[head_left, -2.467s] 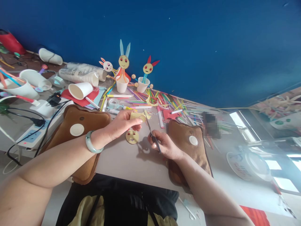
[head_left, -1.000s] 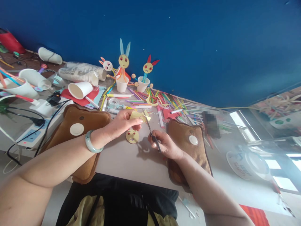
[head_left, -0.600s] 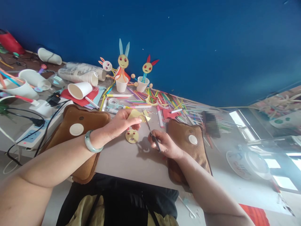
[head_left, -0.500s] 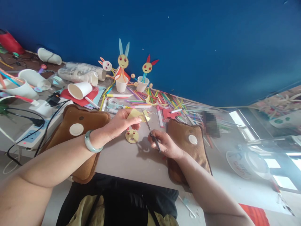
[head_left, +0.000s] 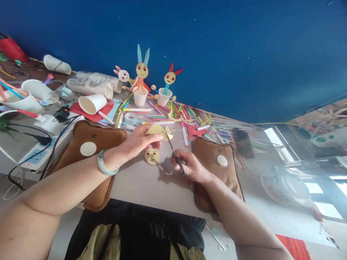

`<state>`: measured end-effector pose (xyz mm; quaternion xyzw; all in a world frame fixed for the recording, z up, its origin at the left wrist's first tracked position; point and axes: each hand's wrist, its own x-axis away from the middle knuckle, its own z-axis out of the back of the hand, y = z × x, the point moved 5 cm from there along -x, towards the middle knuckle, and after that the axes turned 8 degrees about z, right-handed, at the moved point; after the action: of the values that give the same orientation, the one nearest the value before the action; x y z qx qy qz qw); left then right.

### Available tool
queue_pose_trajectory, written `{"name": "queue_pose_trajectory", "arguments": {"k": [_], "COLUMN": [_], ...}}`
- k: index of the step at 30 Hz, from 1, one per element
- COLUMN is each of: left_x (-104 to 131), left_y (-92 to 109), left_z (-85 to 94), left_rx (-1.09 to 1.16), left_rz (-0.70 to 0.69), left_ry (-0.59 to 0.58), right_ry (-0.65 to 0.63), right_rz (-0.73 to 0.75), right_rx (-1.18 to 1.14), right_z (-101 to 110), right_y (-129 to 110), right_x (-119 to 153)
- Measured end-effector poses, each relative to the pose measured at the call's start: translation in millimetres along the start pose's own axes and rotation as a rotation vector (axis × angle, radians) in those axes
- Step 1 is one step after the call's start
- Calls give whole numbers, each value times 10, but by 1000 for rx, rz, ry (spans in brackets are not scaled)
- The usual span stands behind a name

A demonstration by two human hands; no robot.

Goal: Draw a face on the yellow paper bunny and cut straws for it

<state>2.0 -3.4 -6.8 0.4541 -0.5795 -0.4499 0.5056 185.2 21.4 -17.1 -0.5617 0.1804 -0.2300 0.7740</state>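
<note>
Between thumb and fingers, my left hand (head_left: 141,141) pinches a small piece of yellow paper (head_left: 155,130) above the table. My right hand (head_left: 191,165) grips scissors (head_left: 175,153) with dark handles; their blades point up and away, at the right edge of the paper. On the table just below the paper lies a round yellow paper face (head_left: 151,157) with red eyes, its top partly hidden by my left hand. A pale green bangle (head_left: 104,166) circles my left wrist.
Brown plush cushions (head_left: 93,144) (head_left: 217,169) lie under or beside both forearms. Paper-cup rabbit figures (head_left: 141,94) stand at the back by the blue wall. Scattered markers and pipe cleaners (head_left: 162,112) cover the far table. A power strip (head_left: 45,151) with cables sits left.
The yellow paper has tilted slightly in my left hand. Both hands and the scissors stay almost in the same place.
</note>
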Motion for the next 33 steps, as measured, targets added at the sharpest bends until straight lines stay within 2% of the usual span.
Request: {"name": "queue_pose_trajectory", "arguments": {"k": [33], "left_x": [10], "left_y": [-12], "left_z": [-23], "left_rx": [4], "left_rz": [41], "left_ry": [-27], "right_ry": [-6], "right_rz": [2], "right_rx": [13], "right_z": [-15], "right_y": [-42], "right_x": [-8]}}
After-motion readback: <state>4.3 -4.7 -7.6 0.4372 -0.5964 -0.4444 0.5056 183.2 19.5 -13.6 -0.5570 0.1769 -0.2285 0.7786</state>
